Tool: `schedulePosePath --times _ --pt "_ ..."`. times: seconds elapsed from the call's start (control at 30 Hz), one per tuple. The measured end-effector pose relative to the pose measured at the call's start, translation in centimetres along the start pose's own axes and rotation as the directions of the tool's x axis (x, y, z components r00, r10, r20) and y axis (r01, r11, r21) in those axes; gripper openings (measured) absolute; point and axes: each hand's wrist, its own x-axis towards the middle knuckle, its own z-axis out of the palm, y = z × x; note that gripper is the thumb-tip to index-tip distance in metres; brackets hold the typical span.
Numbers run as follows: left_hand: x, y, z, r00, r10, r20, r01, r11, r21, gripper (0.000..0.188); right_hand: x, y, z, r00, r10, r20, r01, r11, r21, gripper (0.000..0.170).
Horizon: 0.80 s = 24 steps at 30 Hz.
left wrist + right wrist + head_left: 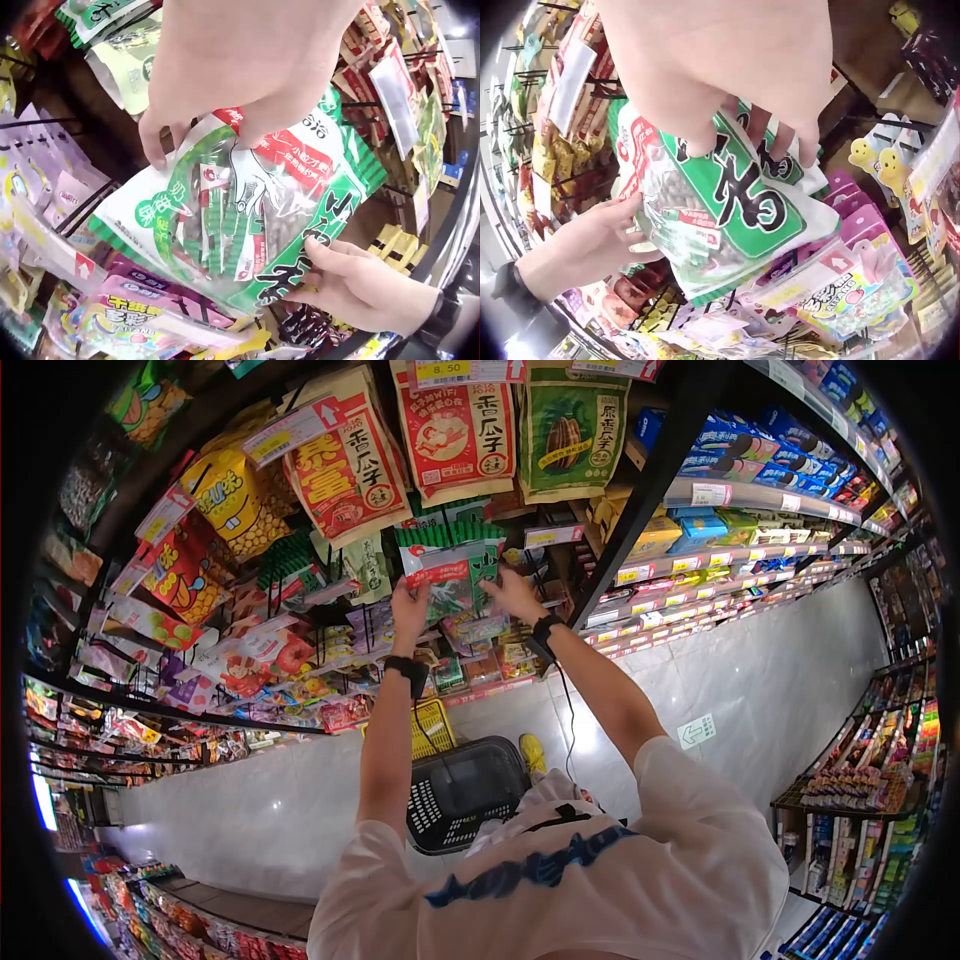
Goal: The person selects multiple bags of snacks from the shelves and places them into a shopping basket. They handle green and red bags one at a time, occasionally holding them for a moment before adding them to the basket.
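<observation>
Before a snack rack (655,495), a green and white plastic bag (247,202) is held up between two hands and gripped at opposite sides. One side is pinched by the left hand (410,608), its thumb pressed on the printed front; the other is pinched by the right hand (513,596), likewise with the thumb in front. In the left wrist view the bag's clear window is shown broadly, with dark contents and small green-striped packets seen through it. In the right wrist view the large black characters are brought close, and similar green lettering is seen behind the fingers; whether it belongs to a second bag cannot be told. Pink packs (862,262) are hung below, visible from both wrists, while yellow duck-shaped packs (892,161) are shown clearly from the right wrist. Only in the head view are a black basket (462,785), a yellow basket (430,728) and a yellow shoe (533,753) seen on the floor. Higher up, red seed bags (455,435) and a green one (570,440) are displayed under price tags.
</observation>
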Motion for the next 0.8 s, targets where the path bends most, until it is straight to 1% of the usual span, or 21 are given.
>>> schedulePosePath --times 0.1,0.13,0.17,0.23,0.27,0.3,0.37,0.4,0.43,0.47,0.5,0.53,0.57,0.63,0.7,0.73,0.77,0.8 --pt "-1.2 0.8 -0.2 0.999 -0.011 -0.053 0.010 1.000 -0.019 0.032 -2.7 -1.0 0.1 0.988 -0.132 -0.078 0.146 0.964 0.224 0.050" --pt "-1.8 2.0 -0.4 0.999 0.015 -0.040 -0.017 0.999 -0.035 0.027 -2.8 -0.6 1.1 0.959 -0.226 -0.169 0.269 0.913 0.308 0.044" --pt "-2.7 2.6 -0.4 0.999 0.026 -0.048 -0.030 0.996 -0.081 0.025 -3.4 0.2 1.2 0.961 -0.232 -0.149 0.270 0.902 0.337 0.044" --pt "-3.7 3.5 -0.7 0.995 0.053 -0.083 -0.066 0.984 -0.164 0.022 -4.5 -1.2 0.1 0.960 -0.261 -0.104 0.280 0.873 0.399 0.043" --pt "-4.5 4.3 -1.0 0.996 0.026 -0.086 -0.043 0.980 -0.195 0.018 -5.8 -3.2 -0.9 0.961 -0.254 -0.112 0.278 0.877 0.392 0.040" --pt "-5.6 5.5 -1.6 0.997 0.004 -0.073 -0.020 0.977 -0.213 0.020 -6.0 -2.6 -0.7 0.972 -0.226 -0.066 0.232 0.875 0.425 0.037" --pt "-7.2 8.1 -2.3 0.998 -0.032 -0.051 0.018 0.967 -0.253 0.025 -8.6 -4.7 -1.5 0.984 -0.179 -0.024 0.165 0.836 0.523 0.035" --pt "-8.1 8.6 -2.6 0.997 -0.072 -0.035 0.062 0.970 -0.237 0.024 -10.2 -5.9 -2.0 0.987 -0.161 -0.006 0.141 0.845 0.517 0.034" --pt "-9.2 9.1 -2.9 0.997 -0.067 -0.033 0.059 0.977 -0.205 0.022 -11.6 -6.4 -2.3 0.990 -0.141 0.016 0.114 0.853 0.509 0.033" --pt "-10.7 9.7 -3.2 0.997 -0.067 -0.032 0.060 0.983 -0.173 0.021 -12.7 -4.6 -1.1 0.992 -0.121 0.032 0.077 0.789 0.609 0.034" --pt "-12.2 10.1 -3.4 0.997 -0.068 -0.037 0.062 0.988 -0.145 0.020 -14.4 -4.5 -1.0 0.995 -0.093 0.040 0.051 0.802 0.596 0.033" --pt "-14.2 10.4 -3.4 0.993 -0.119 -0.002 0.114 0.960 -0.254 0.020 -16.3 -3.9 -0.7 0.995 -0.076 0.058 0.031 0.829 0.559 0.033" --pt "-16.6 10.1 -3.3 0.986 -0.168 0.009 0.165 0.954 -0.250 0.019 -18.3 -3.3 -0.2 0.995 -0.057 0.080 0.007 0.853 0.521 0.034" --pt "-22.1 8.9 -3.0 0.959 -0.283 0.018 0.279 0.928 -0.249 0.019 -21.9 -2.0 1.1 0.980 0.033 0.198 -0.133 0.846 0.517 0.037" --pt "-28.2 7.1 -2.7 0.913 -0.403 0.062 0.401 0.860 -0.316 0.019 -25.9 -0.6 3.1 0.932 0.130 0.339 -0.284 0.843 0.457 0.042" --pt "-32.2 3.4 -2.4 0.869 -0.482 0.109 0.494 0.856 -0.153 0.020 -27.8 0.9 4.7 0.898 0.171 0.405 -0.344 0.847 0.406 0.046" --pt "-37.4 -2.7 -0.7 0.830 -0.550 0.098 0.558 0.809 -0.186 0.025 -29.0 3.1 6.7 0.866 0.203 0.457 -0.387 0.851 0.354 0.050" --pt "-41.8 -6.4 0.3 0.835 -0.550 0.026 0.550 0.831 -0.085 0.031 -31.3 9.0 10.6 0.846 0.259 0.466 -0.385 0.902 0.198 0.050"
